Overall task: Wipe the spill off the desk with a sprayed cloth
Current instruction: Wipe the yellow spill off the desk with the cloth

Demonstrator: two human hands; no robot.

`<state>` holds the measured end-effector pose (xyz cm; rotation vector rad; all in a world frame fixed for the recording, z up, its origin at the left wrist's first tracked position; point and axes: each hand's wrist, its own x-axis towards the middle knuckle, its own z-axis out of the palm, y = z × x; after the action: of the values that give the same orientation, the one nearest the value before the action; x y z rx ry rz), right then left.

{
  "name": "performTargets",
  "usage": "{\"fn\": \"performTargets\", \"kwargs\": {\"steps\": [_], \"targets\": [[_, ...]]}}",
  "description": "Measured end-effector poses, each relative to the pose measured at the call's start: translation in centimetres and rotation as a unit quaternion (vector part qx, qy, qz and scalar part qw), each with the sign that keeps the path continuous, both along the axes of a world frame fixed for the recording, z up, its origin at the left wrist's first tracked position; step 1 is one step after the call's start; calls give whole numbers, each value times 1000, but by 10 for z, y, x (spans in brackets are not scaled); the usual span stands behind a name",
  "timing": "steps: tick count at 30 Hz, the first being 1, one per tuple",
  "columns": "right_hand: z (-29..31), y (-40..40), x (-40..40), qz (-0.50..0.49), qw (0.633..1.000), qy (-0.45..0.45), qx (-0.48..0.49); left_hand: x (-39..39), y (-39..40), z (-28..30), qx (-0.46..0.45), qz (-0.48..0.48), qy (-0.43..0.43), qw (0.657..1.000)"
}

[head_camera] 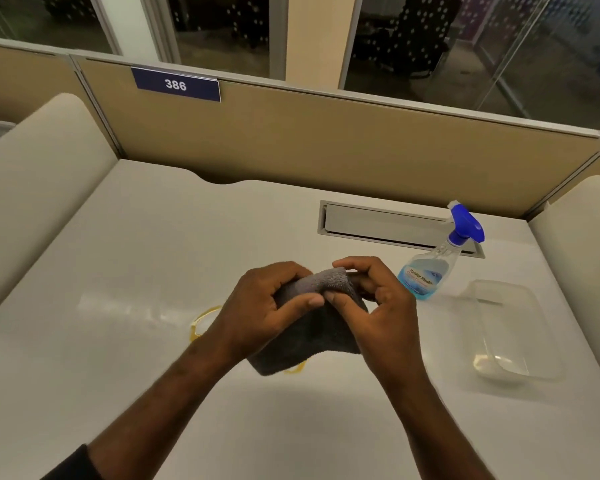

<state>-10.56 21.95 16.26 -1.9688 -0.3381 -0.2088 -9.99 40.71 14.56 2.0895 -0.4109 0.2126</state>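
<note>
You are holding a dark grey, fluffy microfibre cloth [312,327] over the middle of the smooth, glossy white desk [153,237]. Its top edge is folded into a soft ridge and the rest hangs as a limp square toward 6 o'clock. Your left hand [267,310] curls around the cloth's left side, thumb lying across the front and fingers wrapped behind, gripping the fabric. Your right hand [371,299] pinches the folded ridge between thumb and forefinger, the other fingers bent loosely; both thumbs nearly meet at the centre of the cloth. Both forearms rise from 6 o'clock, the left one ending in a dark sleeve.

The thin, yellowish liquid spill [201,323] shows as a curved outline on the desk at 9 o'clock of the cloth, with another bit peeking out under its lower edge.

At 2 o'clock of your hands stands a clear plastic spray bottle with blue liquid and a blue trigger head [433,261]. At 3 o'clock lies a clear, rounded rectangular plastic tray [513,327].
</note>
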Motion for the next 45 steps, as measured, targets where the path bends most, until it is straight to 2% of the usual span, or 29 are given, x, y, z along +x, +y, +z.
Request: {"fn": "performTargets", "kwargs": {"steps": [4, 8, 10, 12, 14, 15, 16, 17, 18, 22, 26, 30, 33, 36, 38, 41, 43, 45], "targets": [[-23, -1, 9, 39, 998, 54, -2, -11, 5, -12, 35, 50, 4, 998], [-38, -5, 9, -67, 996, 55, 24, -13, 6, -25, 40, 141, 1, 989], [-48, -9, 2, -106, 982, 131, 79, -10, 8, -30, 45, 172, -7, 984], [-61, -7, -9, -77, 936, 301, 167, -7, 13, -36, 47, 150, -28, 987], [-73, 2, -20, -17, 836, 470, 282, -7, 20, -41, 67, 84, -55, 993], [-79, 9, -26, 6, 777, 521, 352, -8, 23, -44, 89, 49, -66, 993], [-83, 16, -31, 25, 725, 543, 424, -9, 27, -47, 112, 15, -75, 991], [-85, 23, -35, 35, 687, 540, 484, -10, 30, -50, 132, -15, -84, 988], [-87, 29, -38, 36, 668, 524, 527, -11, 32, -52, 149, -44, -95, 983], [-90, 53, -42, -13, 644, 465, 608, -15, 40, -61, 192, -126, -163, 960], [-106, 69, -43, -142, 645, 439, 609, -23, 52, -82, 211, -166, -197, 943], [-112, 75, -43, -157, 646, 421, 617, -26, 59, -101, 189, -194, -182, 945], [-109, 64, -32, -181, 681, 381, 598, -11, 77, -116, 192, -176, -136, 956], [-99, 42, -9, -230, 723, 350, 549, 12, 111, -136, 264, -98, -107, 954], [-97, 24, 11, -274, 780, 317, 465, 27, 136, -151, 314, -34, -68, 946], [-98, 7, 46, -330, 877, 252, 242, 50, 171, -173, 356, 71, 37, 931], [-104, 3, 66, -314, 924, 191, 103, 64, 192, -190, 371, 134, 103, 913], [-120, 2, 81, -253, 950, 184, -4, 71, 210, -205, 378, 174, 136, 899]]}}
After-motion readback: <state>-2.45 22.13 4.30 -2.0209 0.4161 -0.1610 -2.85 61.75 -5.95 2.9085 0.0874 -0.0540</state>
